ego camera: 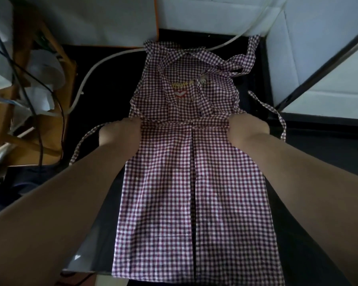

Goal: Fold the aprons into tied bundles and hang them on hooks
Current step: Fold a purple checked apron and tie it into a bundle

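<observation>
Left hand (pixel 122 134) and right hand (pixel 247 130) grip apron (pixel 194 182) waist.

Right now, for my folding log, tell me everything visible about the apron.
The apron, maroon-and-white checked cloth, lies flat on the dark table, bib away, straps loose across it, a yellow-red emblem on the bib, a centre pleat down the skirt. Left grip and right grip hold its waist edges.

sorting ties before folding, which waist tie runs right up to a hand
The left waist tie: its end meets the left hand at the apron edge. The right waist tie lies on the table, apart from the right hand.
</observation>
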The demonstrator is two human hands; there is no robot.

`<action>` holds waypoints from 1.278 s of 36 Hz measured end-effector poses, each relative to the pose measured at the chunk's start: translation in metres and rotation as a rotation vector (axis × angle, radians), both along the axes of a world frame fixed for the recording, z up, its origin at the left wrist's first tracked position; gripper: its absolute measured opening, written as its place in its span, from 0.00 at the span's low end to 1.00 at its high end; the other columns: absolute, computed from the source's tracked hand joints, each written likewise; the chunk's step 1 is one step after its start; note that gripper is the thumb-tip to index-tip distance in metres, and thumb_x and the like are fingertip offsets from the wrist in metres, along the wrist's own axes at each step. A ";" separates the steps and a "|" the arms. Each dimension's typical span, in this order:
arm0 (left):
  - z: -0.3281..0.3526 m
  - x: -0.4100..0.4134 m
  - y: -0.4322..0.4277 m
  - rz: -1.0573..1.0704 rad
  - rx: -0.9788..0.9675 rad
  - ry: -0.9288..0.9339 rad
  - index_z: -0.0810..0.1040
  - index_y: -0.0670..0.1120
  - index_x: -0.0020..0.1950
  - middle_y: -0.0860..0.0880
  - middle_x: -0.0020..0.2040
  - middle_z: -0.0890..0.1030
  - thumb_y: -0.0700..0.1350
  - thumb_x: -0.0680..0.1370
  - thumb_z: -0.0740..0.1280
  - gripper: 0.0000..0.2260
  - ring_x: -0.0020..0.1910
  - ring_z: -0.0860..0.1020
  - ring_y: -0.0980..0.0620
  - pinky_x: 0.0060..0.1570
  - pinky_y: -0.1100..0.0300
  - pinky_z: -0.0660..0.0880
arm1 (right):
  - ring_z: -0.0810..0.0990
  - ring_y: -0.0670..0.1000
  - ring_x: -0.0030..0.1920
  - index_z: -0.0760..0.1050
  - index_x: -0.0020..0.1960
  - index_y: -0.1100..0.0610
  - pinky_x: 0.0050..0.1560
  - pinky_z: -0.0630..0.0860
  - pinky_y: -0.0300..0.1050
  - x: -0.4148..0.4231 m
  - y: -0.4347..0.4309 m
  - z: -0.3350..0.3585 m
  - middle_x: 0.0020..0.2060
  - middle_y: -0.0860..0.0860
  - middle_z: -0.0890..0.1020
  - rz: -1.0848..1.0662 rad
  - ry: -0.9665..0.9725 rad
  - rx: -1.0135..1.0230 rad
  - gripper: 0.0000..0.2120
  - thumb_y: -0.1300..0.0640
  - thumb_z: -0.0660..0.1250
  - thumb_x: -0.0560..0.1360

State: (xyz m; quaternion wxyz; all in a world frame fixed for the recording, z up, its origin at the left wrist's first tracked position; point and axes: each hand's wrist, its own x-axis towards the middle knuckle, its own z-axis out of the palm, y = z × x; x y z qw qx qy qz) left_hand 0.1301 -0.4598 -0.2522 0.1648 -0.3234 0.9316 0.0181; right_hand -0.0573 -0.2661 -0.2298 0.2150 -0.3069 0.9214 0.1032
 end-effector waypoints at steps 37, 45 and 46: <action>0.006 -0.033 -0.002 0.079 0.343 0.139 0.59 0.50 0.77 0.44 0.77 0.58 0.49 0.81 0.57 0.24 0.73 0.59 0.41 0.71 0.44 0.60 | 0.65 0.57 0.70 0.63 0.73 0.44 0.71 0.59 0.45 -0.054 0.009 0.011 0.74 0.55 0.59 0.008 -0.369 -0.241 0.25 0.63 0.56 0.80; -0.004 -0.036 0.001 0.084 0.322 0.089 0.61 0.49 0.76 0.44 0.76 0.59 0.50 0.81 0.59 0.24 0.73 0.58 0.41 0.70 0.43 0.62 | 0.71 0.53 0.63 0.72 0.66 0.54 0.62 0.65 0.39 -0.066 -0.001 0.024 0.67 0.54 0.71 0.129 -0.409 -0.108 0.17 0.62 0.54 0.81; -0.003 -0.037 0.001 0.081 0.316 0.078 0.60 0.50 0.76 0.44 0.76 0.58 0.50 0.81 0.59 0.24 0.73 0.58 0.40 0.70 0.42 0.62 | 0.72 0.53 0.61 0.73 0.66 0.55 0.58 0.66 0.38 -0.069 -0.003 0.028 0.66 0.53 0.72 0.134 -0.412 -0.071 0.16 0.61 0.55 0.81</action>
